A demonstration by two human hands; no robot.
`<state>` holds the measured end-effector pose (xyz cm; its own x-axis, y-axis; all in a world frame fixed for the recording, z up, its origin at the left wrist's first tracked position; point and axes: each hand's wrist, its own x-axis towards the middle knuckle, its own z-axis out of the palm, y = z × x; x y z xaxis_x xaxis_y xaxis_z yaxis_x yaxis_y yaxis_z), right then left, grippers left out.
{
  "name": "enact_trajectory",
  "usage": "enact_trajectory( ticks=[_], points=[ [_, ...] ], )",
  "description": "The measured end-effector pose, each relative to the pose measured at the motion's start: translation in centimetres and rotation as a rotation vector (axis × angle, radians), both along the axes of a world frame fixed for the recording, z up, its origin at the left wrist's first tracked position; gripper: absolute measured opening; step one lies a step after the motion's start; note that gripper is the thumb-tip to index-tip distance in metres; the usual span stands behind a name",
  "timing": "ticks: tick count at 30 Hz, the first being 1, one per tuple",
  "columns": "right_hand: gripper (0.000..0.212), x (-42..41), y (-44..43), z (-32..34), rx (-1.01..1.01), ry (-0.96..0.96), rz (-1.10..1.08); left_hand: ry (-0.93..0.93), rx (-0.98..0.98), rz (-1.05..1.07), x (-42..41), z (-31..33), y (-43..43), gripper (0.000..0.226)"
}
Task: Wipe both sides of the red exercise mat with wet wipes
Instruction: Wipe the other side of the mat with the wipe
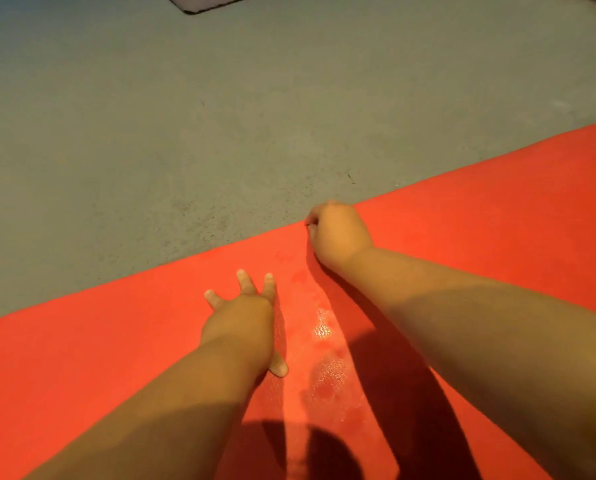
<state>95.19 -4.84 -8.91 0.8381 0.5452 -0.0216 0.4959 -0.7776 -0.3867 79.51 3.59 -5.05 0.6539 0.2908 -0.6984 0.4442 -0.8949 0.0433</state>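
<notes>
Grey floor (185,116) fills the room toward twelve o'clock, speckled and dull. The red exercise mat (497,209) lies flat on it, its far edge running from about eight o'clock up to two o'clock, and it takes up all the near ground under the person. Two bare forearms reach out over it, the right forearm (480,306) coming in from four o'clock and the left forearm (171,410) from seven o'clock, both throwing dark shadows on the red. The right hand (338,233) sits at the mat's far edge, at one o'clock from the other hand, knuckles up and fingers curled under; whether they clench a wipe, the edge or nothing I cannot tell, since the back of the hand hides them. The left hand (244,317) is pressed palm down on the mat, its fingers (245,282) released and spread, thumb out toward five o'clock. Between the hands a wet, glistening streak (324,341) catches the light. At twelve o'clock, a dark corner of another mat (213,3) pokes into sight.
</notes>
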Motion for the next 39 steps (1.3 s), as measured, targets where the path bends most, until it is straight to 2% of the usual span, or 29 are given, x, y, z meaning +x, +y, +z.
enact_trajectory(
  ticks=[2, 6, 8, 10, 13, 15, 17, 18, 22, 23, 25, 29, 30, 31, 36, 39],
  points=[
    [0.021, -0.6, -1.3, 0.0, 0.017, -0.006, 0.08, -0.002, 0.005, -0.004, 0.0, 0.0, 0.1, 0.138],
    [0.019, 5.5, -7.3, 0.7, -0.103, -0.029, -0.26, 0.011, 0.038, -0.023, 0.0, -0.1, 0.0, 0.137],
    [0.018, 5.2, -8.7, 1.1, -0.118, -0.036, -0.28, 0.012, 0.066, -0.056, 0.1, -0.2, 0.3, 0.137],
    [0.019, 1.5, -8.1, 1.2, -0.073, -0.021, -0.109, 0.008, 0.071, -0.081, 0.1, -0.4, 0.5, 0.139],
    [0.019, -7.5, -7.3, 1.6, -0.039, 0.099, 0.306, -0.016, 0.084, -0.114, -0.2, -0.6, 0.7, 0.14],
    [0.021, -12.5, -8.3, 2.7, -0.103, 0.174, 0.637, -0.049, 0.098, -0.139, -0.7, -0.5, 0.9, 0.137],
    [0.021, -13.2, -10.5, 3.3, -0.186, 0.223, 0.801, -0.085, 0.109, -0.175, -1.3, -0.1, 1.0, 0.13],
    [0.02, -12.2, -11.6, 3.3, -0.204, 0.209, 0.756, -0.098, 0.109, -0.18, -1.8, 0.1, 1.1, 0.125],
    [0.016, -5.6, -16.2, 2.5, -0.181, 0.031, 0.114, -0.168, 0.082, -0.169, -5.0, 0.3, -0.5, 0.093],
    [0.017, -5.7, -16.6, 2.3, -0.178, 0.005, 0.059, -0.195, 0.068, -0.166, -6.1, 0.1, -1.3, 0.087],
    [0.019, -8.6, -16.5, 2.0, -0.169, 0.021, 0.153, -0.227, 0.045, -0.17, -8.6, -0.2, -2.9, 0.08],
    [0.02, -18.6, -19.1, 3.2, -0.178, 0.22, 0.695, -0.229, -0.019, -0.158, -12.8, 0.0, -7.0, 0.074],
    [0.021, -19.4, -20.3, 3.4, -0.206, 0.254, 0.766, -0.239, -0.035, -0.158, -13.6, 0.2, -8.1, 0.072],
    [0.022, -19.1, -21.3, 3.7, -0.207, 0.259, 0.741, -0.249, -0.053, -0.168, -14.3, 0.4, -9.3, 0.07],
    [0.017, -13.9, -27.4, 3.0, -0.211, 0.106, 0.214, -0.205, -0.143, -0.227, -17.1, 0.8, -15.7, 0.068],
    [0.017, -17.8, -29.4, 2.6, -0.175, 0.061, 0.128, -0.177, -0.168, -0.243, -18.1, 1.6, -19.7, 0.07]
  ],
)
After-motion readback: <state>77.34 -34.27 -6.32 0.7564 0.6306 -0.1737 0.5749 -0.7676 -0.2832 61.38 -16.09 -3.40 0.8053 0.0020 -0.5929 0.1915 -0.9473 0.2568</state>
